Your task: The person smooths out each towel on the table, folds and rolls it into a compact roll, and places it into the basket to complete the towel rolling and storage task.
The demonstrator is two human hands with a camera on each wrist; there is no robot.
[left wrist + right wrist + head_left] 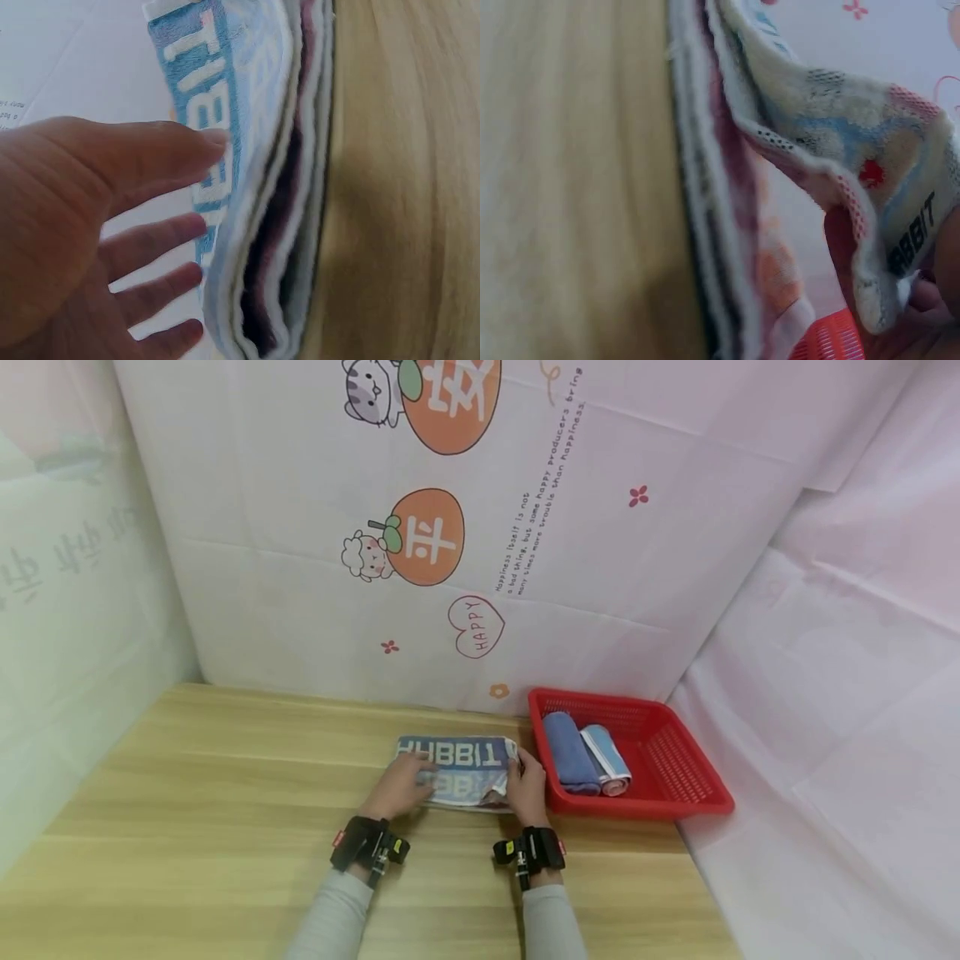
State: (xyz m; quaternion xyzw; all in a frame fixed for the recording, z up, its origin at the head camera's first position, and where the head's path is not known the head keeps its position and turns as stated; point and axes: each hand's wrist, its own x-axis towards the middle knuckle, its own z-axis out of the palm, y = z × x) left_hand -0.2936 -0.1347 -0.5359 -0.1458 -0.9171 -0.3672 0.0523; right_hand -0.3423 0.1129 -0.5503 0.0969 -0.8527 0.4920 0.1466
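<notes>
A folded towel (pixel 461 777) with blue bands and white lettering lies on the wooden table, left of a red basket. Over its left part rests my left hand (pixel 405 783). The left wrist view shows that hand's thumb (pixel 180 146) against the lettered face, the other fingers loosely spread and not curled round the cloth. At the right end, my right hand (pixel 528 787) pinches a layer of the towel. In the right wrist view this lifted flap (pixel 847 135) curls up from the stacked layers, showing a printed underside with red and black details.
The red plastic basket (pixel 705 785) stands at the back right, close to my right hand. Inside it lie a rolled blue towel (pixel 572 756) and a rolled light blue, white and pink towel (pixel 609 760). A printed white sheet (pixel 300 602) hangs behind the table (pixel 225 827).
</notes>
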